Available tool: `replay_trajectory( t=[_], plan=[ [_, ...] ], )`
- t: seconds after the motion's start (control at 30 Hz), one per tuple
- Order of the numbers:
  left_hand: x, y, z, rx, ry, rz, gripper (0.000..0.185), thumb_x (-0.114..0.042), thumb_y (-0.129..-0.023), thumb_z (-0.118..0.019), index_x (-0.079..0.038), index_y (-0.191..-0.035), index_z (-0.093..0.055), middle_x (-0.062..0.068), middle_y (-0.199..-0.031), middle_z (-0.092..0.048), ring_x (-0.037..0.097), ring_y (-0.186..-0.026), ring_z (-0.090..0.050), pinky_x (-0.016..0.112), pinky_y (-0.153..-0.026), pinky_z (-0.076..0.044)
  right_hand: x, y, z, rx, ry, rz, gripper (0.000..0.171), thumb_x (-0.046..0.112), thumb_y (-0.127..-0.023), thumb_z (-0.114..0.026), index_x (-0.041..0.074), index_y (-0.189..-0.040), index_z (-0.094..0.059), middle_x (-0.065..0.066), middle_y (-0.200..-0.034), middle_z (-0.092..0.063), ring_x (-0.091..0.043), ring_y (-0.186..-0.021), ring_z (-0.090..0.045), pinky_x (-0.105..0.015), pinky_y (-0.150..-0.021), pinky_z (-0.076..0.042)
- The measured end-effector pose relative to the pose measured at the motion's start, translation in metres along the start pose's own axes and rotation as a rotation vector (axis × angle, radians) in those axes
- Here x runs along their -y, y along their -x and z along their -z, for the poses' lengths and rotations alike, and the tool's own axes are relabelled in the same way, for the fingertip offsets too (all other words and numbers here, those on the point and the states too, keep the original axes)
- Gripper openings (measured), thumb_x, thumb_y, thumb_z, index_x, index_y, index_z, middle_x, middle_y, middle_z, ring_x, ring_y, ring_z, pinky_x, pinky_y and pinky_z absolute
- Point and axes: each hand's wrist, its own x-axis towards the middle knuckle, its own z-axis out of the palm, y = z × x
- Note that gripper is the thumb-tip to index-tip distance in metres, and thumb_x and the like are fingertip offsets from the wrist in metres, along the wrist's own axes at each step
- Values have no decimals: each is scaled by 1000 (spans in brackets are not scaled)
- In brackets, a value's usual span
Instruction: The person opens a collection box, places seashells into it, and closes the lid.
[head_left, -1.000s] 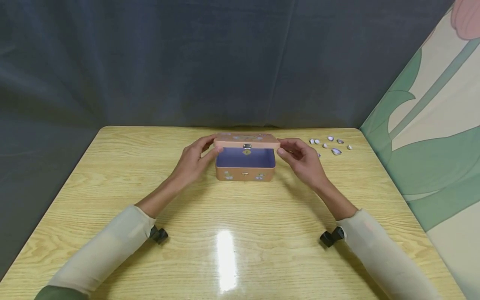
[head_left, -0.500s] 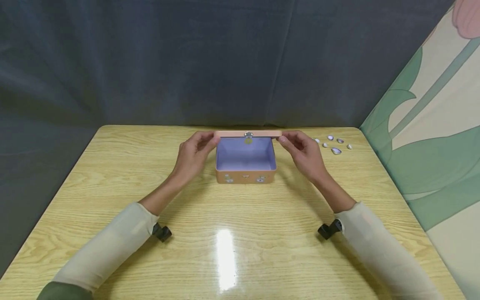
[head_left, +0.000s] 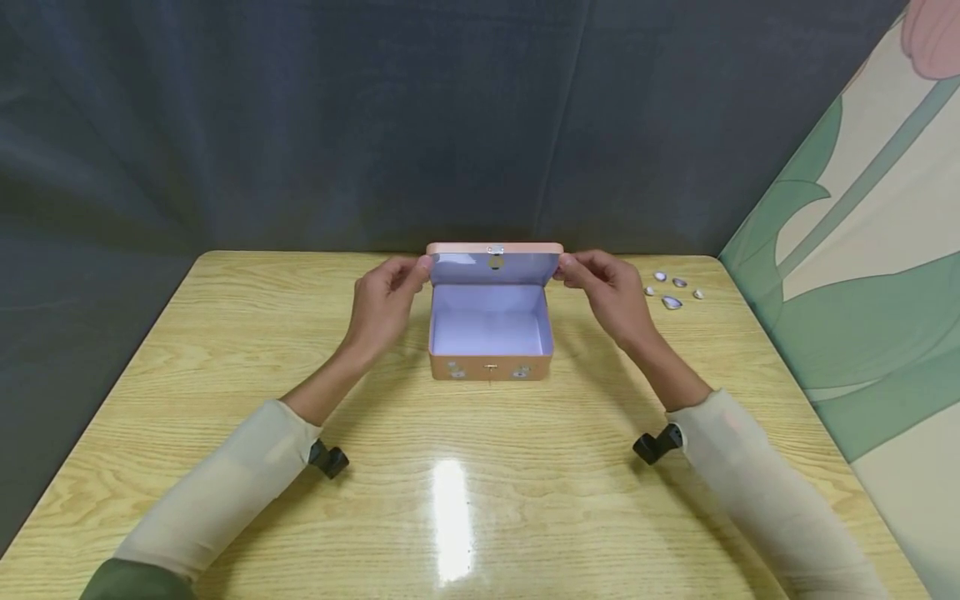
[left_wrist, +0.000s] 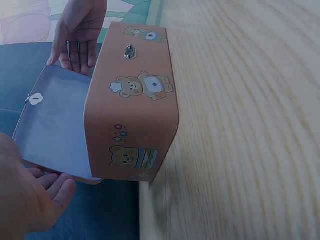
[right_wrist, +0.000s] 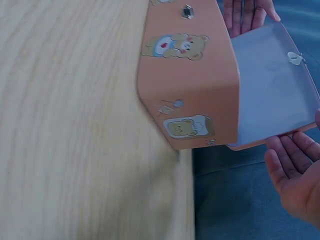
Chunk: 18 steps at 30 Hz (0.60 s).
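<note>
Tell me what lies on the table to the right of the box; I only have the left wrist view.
Observer: A few small pieces that look like shells, out to the right of the right hand.
Operator: Copy. What marks the right end of the box?
Observer: The right wrist view shows a bear picture on that end.
Operator: And is anything lying inside?
Observer: The head view looks down onto the inside floor, and I see nothing lying on it.
</note>
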Motion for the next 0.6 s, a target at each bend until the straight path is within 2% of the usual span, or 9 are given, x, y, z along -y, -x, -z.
replay_trajectory(
  t=[0.13,0.37,0.6],
  plan=[
    [-1,-3,1,-3,8,19,51,-49,-116,-64,-2,-126,-80,17,-120,-83,35,-111,-77,46,-100,-64,2,-7,0,-1,-27,-15,51,42,-116,-67,-6,-128,-77,-24,-125,-80,-5,-103,-79,-21,-96,-67],
    [0,-12,1,5,74,41,58,-52,-117,-59,2,-127,-79,22,-125,-83,43,-119,-80,49,-108,-67,4,-24,-3,-25,-57,-52,51,45,-115,-67,-4,-125,-78,-13,-117,-82,-7,-97,-79,-20,-92,-66],
    [2,-25,-2,30,174,81,57,-44,-121,-54,7,-140,-73,26,-136,-78,39,-128,-77,46,-113,-65,-1,-39,-6,-16,-74,-92,54,46,-115,-66,-6,-129,-76,-20,-124,-78,-10,-100,-77,-25,-95,-67]
  ],
)
